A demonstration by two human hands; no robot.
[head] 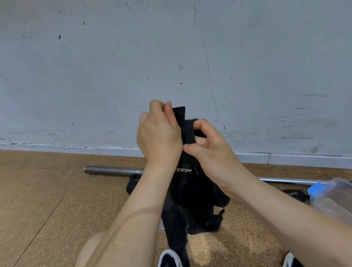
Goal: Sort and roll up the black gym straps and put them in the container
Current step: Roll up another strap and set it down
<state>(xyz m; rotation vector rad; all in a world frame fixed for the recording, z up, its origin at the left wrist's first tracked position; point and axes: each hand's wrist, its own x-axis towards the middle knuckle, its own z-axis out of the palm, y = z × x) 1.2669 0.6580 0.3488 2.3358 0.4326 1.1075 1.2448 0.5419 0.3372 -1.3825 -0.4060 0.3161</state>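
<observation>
Left hand (158, 134) pinches the upper end of a black fabric gym strap (182, 120); right hand (210, 145) grips its middle; raised above the cork-brown floor (41, 203); clear plastic container (340, 201) lies right.

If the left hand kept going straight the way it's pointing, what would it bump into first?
Probably the grey wall: the left hand, gripping the black strap, points up and away toward it. Nothing else shows between; depth is unclear.

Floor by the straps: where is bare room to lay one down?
Bare brown floor lies left of the black strap pile, on the near side of the metal bar. A smaller patch sits between left shoe and right shoe. The right is crowded: loose strap, clear container.
</observation>
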